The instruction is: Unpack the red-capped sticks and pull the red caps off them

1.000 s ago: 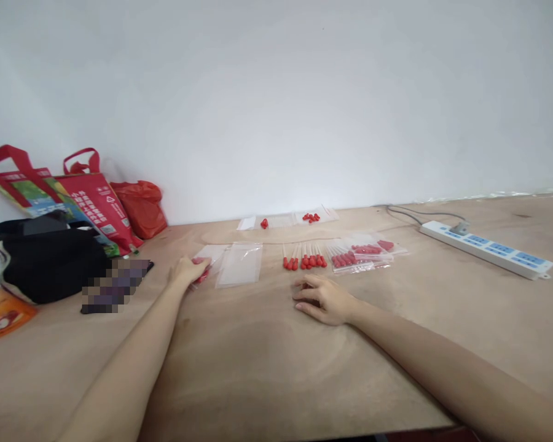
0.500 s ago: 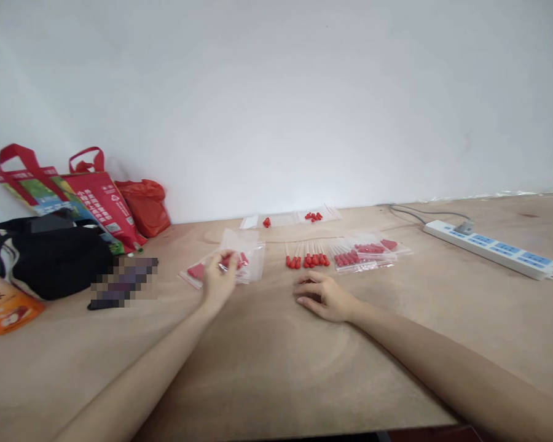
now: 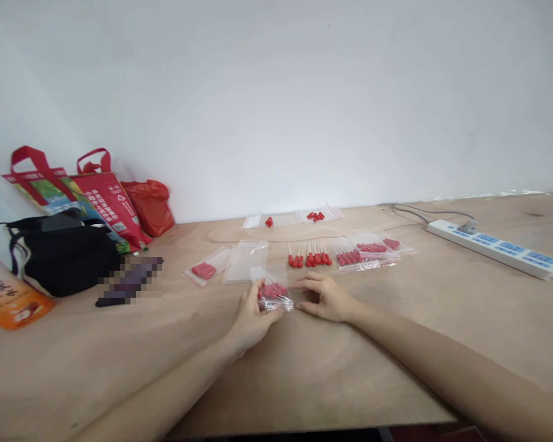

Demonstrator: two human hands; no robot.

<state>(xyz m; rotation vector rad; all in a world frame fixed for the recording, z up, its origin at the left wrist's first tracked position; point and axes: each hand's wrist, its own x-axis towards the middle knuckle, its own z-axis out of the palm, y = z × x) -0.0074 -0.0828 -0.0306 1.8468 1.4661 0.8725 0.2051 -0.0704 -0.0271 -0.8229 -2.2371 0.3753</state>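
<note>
My left hand (image 3: 253,316) grips a small clear zip bag (image 3: 276,293) between thumb and fingers. In it are several thin pale sticks with red bulb ends, like droppers. My right hand (image 3: 325,298) rests on the table just right of this bag, fingers apart and curved, holding nothing; whether its fingertips touch the bag I cannot tell. Beyond it lie rows of loose red-ended droppers (image 3: 310,256). Filled zip bags (image 3: 364,255) overlap to their right. Left of the rows are a flat bag (image 3: 246,261) and another filled zip bag (image 3: 206,268).
Near the wall, more clear bags and red pieces (image 3: 316,217) lie on the wooden table (image 3: 350,380). A white power strip (image 3: 498,247) with a grey cable is at right. At left stand red shopping bags (image 3: 108,202), a black bag (image 3: 64,252) and an orange pouch (image 3: 13,298).
My left hand has moved right and nearer, bringing a filled zip bag from the left pile to beside my right hand. The right hand has stayed nearly in place.
</note>
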